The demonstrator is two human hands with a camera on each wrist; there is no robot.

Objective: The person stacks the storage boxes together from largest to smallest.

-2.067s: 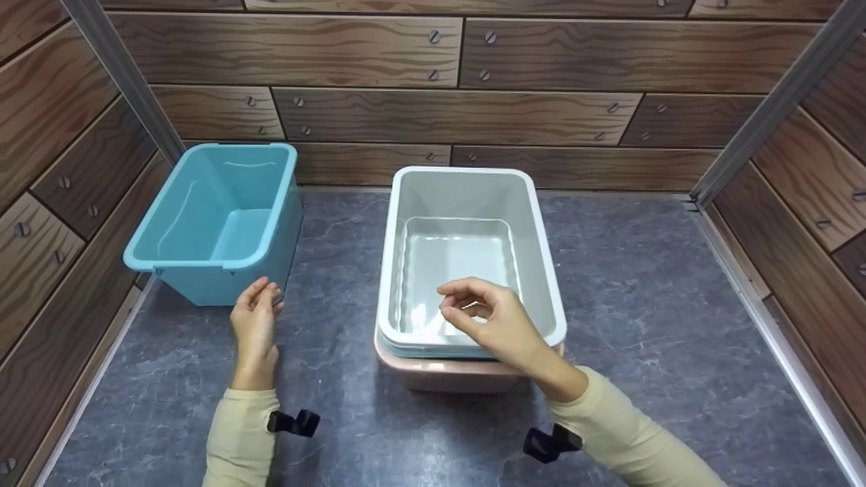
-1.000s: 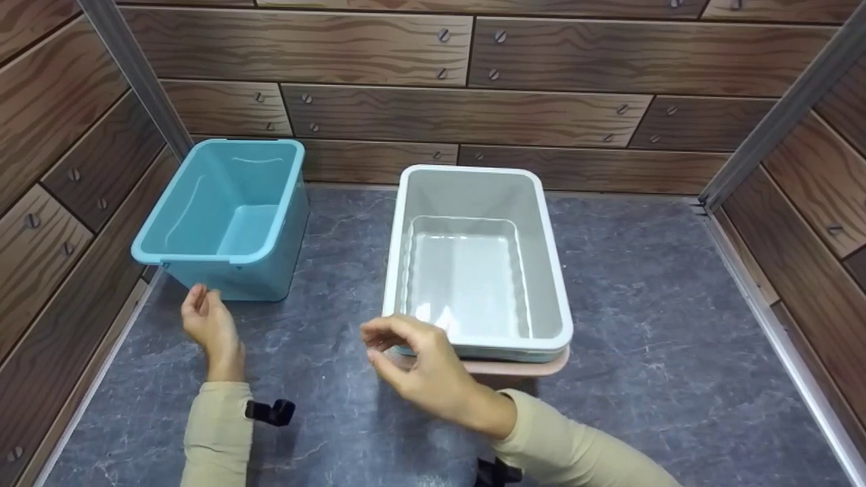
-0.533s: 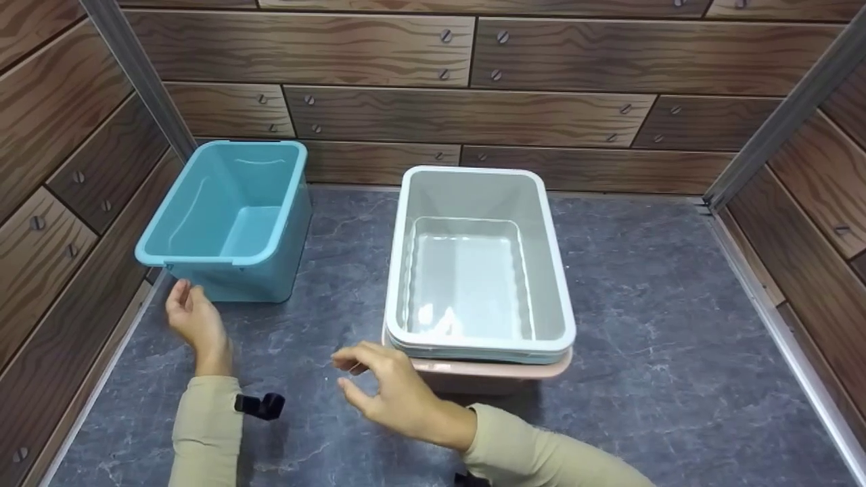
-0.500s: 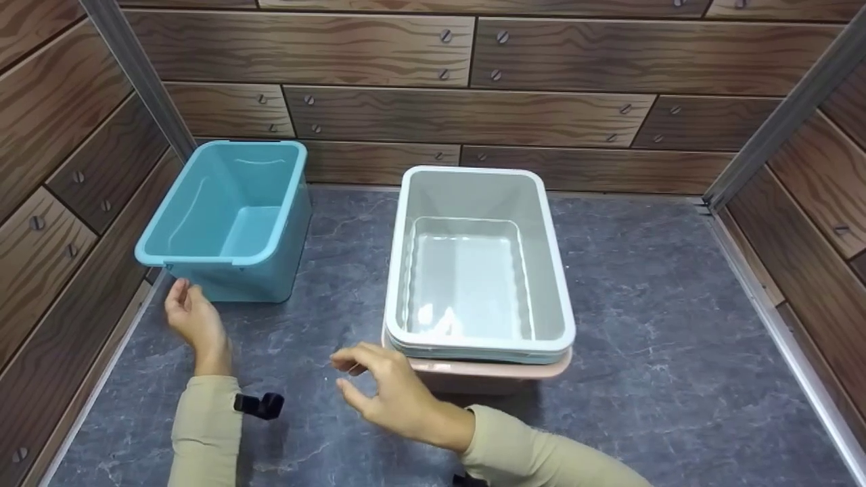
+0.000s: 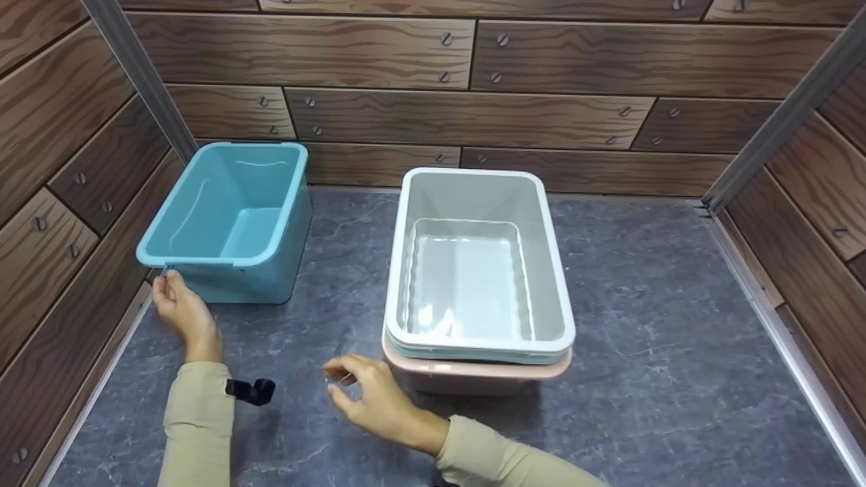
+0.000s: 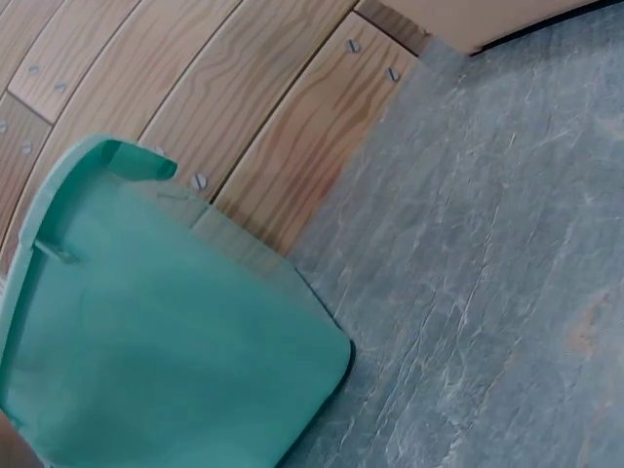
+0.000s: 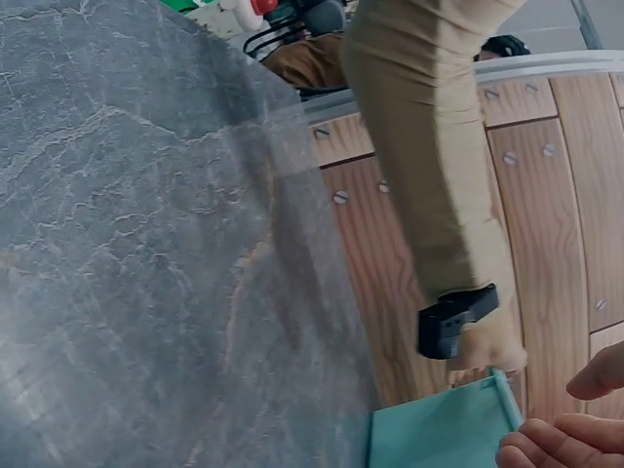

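A blue plastic bin (image 5: 247,284) stands upright at the far left; it fills much of the left wrist view as a green-looking bin (image 6: 185,322). My left hand (image 5: 186,314) is at its near left corner, loosely bent fingers just under the rim; I cannot tell how firmly they touch. My right hand (image 5: 375,399) hovers over the floor, thumb and fingers apart and holding nothing. To its upper right stands a nested stack: a white-grey bin (image 5: 473,343) on top, a thin light blue rim (image 5: 487,356) beneath it, and a pink bin (image 5: 473,369) outermost.
Grey marbled floor (image 5: 643,325) spreads around the bins. Wood-pattern walls (image 5: 379,115) close off the back and both sides, with metal strips (image 5: 778,358) along edges. Black wrist camera mount (image 5: 250,391) sticks out from the left sleeve.
My left hand has moved left and forward up to the blue bin's near corner. The right hand has drawn back leftward from over the stack. The bins have not visibly moved on the floor.
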